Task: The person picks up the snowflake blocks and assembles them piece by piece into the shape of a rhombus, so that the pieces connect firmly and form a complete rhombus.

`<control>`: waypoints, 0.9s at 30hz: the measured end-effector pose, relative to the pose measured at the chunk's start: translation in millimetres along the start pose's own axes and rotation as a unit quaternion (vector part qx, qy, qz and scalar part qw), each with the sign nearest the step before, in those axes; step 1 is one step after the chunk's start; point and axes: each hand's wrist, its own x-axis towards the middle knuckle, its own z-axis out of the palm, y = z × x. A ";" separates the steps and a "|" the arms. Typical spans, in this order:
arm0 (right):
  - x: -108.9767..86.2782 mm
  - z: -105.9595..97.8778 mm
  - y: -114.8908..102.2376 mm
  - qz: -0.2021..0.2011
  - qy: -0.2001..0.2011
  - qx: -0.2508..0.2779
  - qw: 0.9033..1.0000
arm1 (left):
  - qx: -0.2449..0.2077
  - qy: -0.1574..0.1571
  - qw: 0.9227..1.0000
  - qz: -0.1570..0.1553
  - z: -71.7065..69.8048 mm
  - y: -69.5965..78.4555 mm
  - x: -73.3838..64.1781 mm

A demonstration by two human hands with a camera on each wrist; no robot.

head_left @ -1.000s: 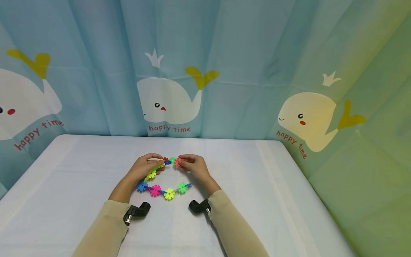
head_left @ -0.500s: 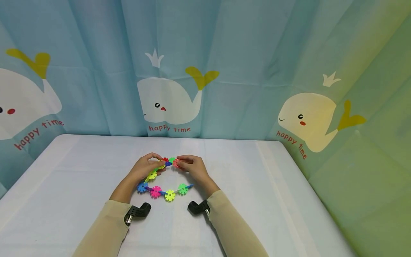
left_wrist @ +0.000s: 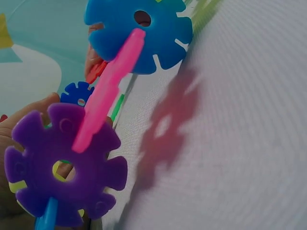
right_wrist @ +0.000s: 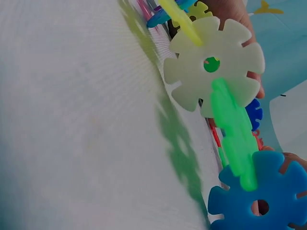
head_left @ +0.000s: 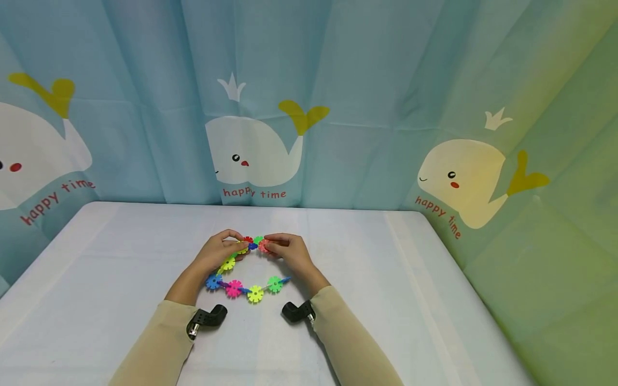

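A curved chain of colourful slotted snowflake discs is between and in front of both hands. My left hand (head_left: pixel 214 254) pinches the chain at a yellow disc (head_left: pixel 242 250). At the far side, my right hand (head_left: pixel 293 254) pinches a coral disc (head_left: pixel 263 246). Dark blue (head_left: pixel 253 246), red (head_left: pixel 248 239) and green (head_left: pixel 258 239) discs show between the fingertips. The chain's near side runs through a pink disc (head_left: pixel 234 289) to a green disc (head_left: pixel 275 284). A purple disc (left_wrist: pixel 96 187) partly hides my hand in the left wrist view; a white disc (right_wrist: pixel 192 72) fills the right wrist view's upper part.
Under the chain lies a white-covered table (head_left: pixel 376 300). Behind it hangs a blue-green curtain (head_left: pixel 367 107) printed with whales. Black wrist camera mounts (head_left: pixel 212 315) stick out from both beige sleeves (head_left: pixel 154 348).
My right hand has shifted slightly left with the coral disc, towards my left hand. The chain's near side has moved a little towards the body. Over the last half second, almost nothing differs.
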 end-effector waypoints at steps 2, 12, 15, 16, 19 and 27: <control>0.1 0.2 0.2 -0.001 -0.002 0.001 1.000 | -0.011 -0.001 1.000 0.002 0.0 0.5 -1.0; 0.8 3.8 -1.3 -0.004 -0.012 0.012 1.000 | -0.073 -0.033 0.997 -0.008 2.3 1.9 -1.0; 1.2 3.7 -0.8 -0.009 -0.009 0.012 1.000 | -0.071 -0.045 0.996 -0.018 1.8 2.7 -1.2; 1.5 3.6 -0.3 -0.011 -0.007 0.014 1.000 | -0.069 -0.047 0.996 -0.021 1.7 3.0 -1.4; 2.3 3.5 0.9 -0.014 -0.008 0.029 0.999 | -0.067 -0.053 0.996 -0.023 1.4 3.3 -1.9; 1.5 3.6 -1.3 -0.002 -0.002 0.037 0.999 | -0.118 -0.041 0.992 -0.022 5.0 2.2 -1.8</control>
